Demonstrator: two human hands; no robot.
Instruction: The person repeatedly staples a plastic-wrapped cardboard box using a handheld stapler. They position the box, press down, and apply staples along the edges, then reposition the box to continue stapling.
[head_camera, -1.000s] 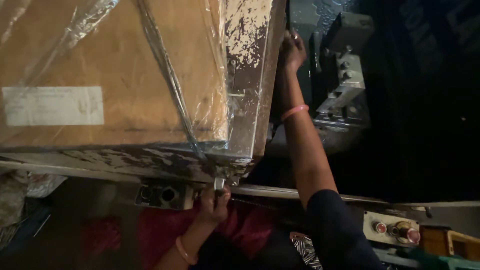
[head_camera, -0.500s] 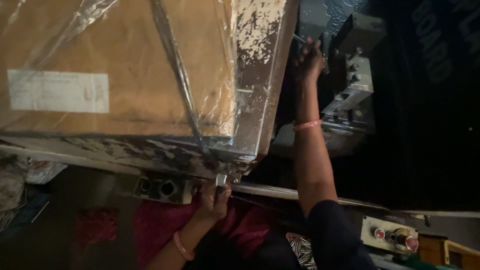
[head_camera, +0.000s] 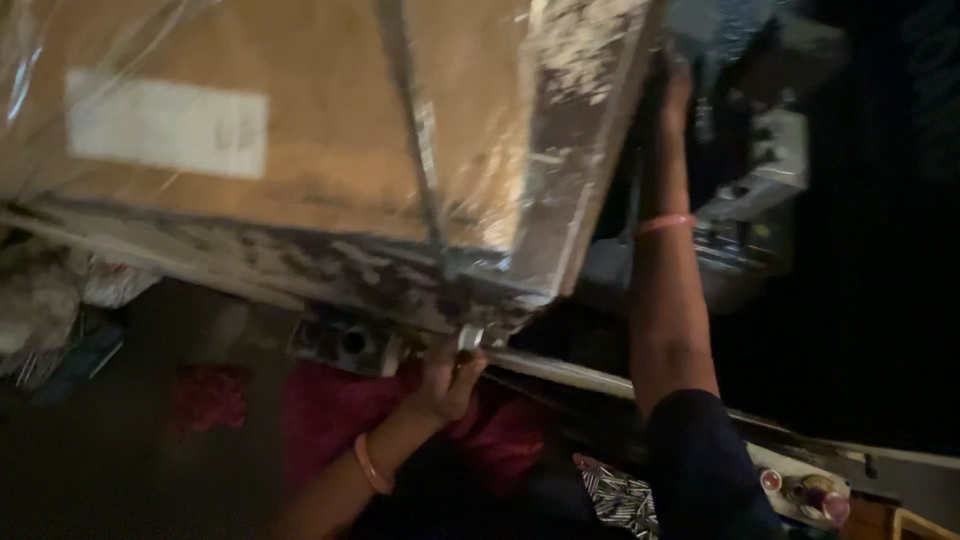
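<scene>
Left hand (head_camera: 445, 375): fingers curled under near corner of frame (head_camera: 560, 190) | right hand (head_camera: 675, 85): on frame's far edge, grip blurred, cannot tell | cardboard (head_camera: 250, 120), plastic-wrapped, inside frame.

The board (head_camera: 300, 130) was tan brown under clear, glinting film, with a pale white label (head_camera: 165, 125) on it. Its frame (head_camera: 570, 150) was dark grey, flaked with white patches. The left hand (head_camera: 445, 375) wore a pink-orange bangle (head_camera: 367, 465); the right arm carried a pink one (head_camera: 665, 222). The sleeve (head_camera: 705, 470) was dark navy. Magenta cloth (head_camera: 330, 410) lay below, beside a black-and-white striped fabric (head_camera: 615, 495). The machine (head_camera: 750, 190) was pale grey.
</scene>
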